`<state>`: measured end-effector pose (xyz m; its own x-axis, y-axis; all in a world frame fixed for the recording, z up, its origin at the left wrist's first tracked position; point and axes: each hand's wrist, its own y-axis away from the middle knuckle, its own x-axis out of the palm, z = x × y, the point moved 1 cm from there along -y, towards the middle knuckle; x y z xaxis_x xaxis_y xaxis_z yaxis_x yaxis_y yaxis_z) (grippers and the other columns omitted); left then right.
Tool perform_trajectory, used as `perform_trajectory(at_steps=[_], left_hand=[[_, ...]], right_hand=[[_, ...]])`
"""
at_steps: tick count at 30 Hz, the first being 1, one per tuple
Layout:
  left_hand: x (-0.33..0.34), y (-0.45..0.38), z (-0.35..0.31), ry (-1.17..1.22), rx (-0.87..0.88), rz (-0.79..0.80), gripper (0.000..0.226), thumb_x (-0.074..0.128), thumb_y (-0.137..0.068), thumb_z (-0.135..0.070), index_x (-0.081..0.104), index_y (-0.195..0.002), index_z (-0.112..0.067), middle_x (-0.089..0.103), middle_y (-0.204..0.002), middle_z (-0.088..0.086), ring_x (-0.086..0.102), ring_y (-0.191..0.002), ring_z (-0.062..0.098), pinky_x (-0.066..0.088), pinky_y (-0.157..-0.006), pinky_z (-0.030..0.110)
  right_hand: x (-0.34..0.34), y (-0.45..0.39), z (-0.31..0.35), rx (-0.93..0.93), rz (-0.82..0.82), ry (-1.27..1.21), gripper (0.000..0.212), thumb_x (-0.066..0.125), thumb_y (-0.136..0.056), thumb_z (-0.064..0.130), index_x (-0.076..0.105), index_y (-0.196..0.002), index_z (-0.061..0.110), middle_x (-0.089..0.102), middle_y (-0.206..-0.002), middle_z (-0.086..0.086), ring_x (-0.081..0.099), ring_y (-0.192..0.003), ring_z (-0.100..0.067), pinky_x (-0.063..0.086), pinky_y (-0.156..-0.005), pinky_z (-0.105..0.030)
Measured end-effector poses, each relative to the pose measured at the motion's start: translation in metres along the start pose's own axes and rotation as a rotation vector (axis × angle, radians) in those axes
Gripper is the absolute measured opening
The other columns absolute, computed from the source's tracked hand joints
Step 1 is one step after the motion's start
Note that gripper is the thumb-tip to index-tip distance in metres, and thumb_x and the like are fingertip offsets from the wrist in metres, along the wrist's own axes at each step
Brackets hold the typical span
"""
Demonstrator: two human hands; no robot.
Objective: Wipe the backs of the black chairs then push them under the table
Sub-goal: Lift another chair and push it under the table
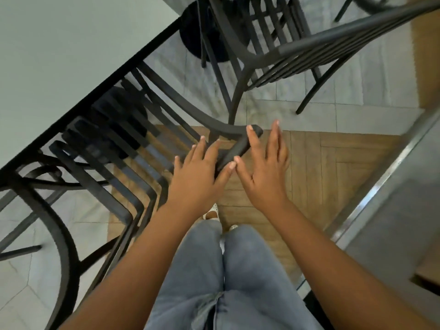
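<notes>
A black slatted chair (133,148) stands right in front of me, its seat partly under the pale green table (71,55). My left hand (202,172) lies flat with straight fingers on the chair's top rail (240,146). My right hand (264,167) is spread open beside the rail's right end, fingers straight, its thumb touching the rail. Neither hand holds a cloth. A second black chair (297,51) stands at the upper right, away from the table edge.
A black round table base (197,32) sits on the grey tiles at the top. A grey counter with a metal edge (385,172) runs along the right. Another curved black chair frame (64,234) is at the lower left. My legs and shoes are below.
</notes>
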<state>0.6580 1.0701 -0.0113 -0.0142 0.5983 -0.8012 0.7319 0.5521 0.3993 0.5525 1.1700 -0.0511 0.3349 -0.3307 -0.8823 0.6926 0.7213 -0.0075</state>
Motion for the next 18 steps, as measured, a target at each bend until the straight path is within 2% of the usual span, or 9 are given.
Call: perform_trajectory(at_steps=[4,7,11,18], left_hand=[[0.002,-0.028,-0.024,0.004,0.135,-0.011,0.059,0.037,-0.094,-0.050,0.033,-0.142,-0.017,0.029,-0.151,0.009,0.031,-0.136,0.027,0.023,-0.111,0.051],[0.004,-0.051,-0.039,0.045,0.228,-0.071,0.051,0.045,-0.093,-0.044,0.044,-0.131,-0.009,0.047,-0.135,0.010,0.046,-0.122,0.028,0.038,-0.100,0.049],[0.007,-0.078,-0.061,-0.012,0.321,-0.120,0.049,0.048,-0.093,-0.037,0.043,-0.135,-0.013,0.042,-0.140,0.009,0.037,-0.130,0.027,0.031,-0.106,0.046],[0.028,-0.105,-0.110,-0.216,0.466,-0.129,0.046,0.051,-0.089,-0.034,0.048,-0.131,-0.016,0.043,-0.138,0.008,0.032,-0.133,0.026,0.024,-0.109,0.046]], right_hand=[[-0.004,-0.002,-0.013,0.071,0.038,-0.045,0.059,0.032,-0.092,0.050,0.013,-0.146,0.036,0.000,-0.156,-0.020,0.021,-0.138,-0.039,0.025,-0.107,-0.056],[-0.005,-0.004,-0.022,0.207,0.045,-0.072,0.072,0.050,-0.093,0.033,0.006,-0.150,0.025,-0.003,-0.156,-0.020,0.016,-0.140,-0.037,0.020,-0.111,-0.050],[-0.011,-0.009,-0.041,0.371,0.119,-0.054,0.078,0.054,-0.090,0.023,0.005,-0.151,0.020,-0.009,-0.156,-0.020,0.009,-0.142,-0.037,0.015,-0.112,-0.048],[-0.028,-0.031,-0.076,0.510,0.200,-0.044,0.068,0.050,-0.092,0.032,0.014,-0.149,0.021,-0.003,-0.156,-0.020,0.019,-0.139,-0.037,0.021,-0.109,-0.050]])
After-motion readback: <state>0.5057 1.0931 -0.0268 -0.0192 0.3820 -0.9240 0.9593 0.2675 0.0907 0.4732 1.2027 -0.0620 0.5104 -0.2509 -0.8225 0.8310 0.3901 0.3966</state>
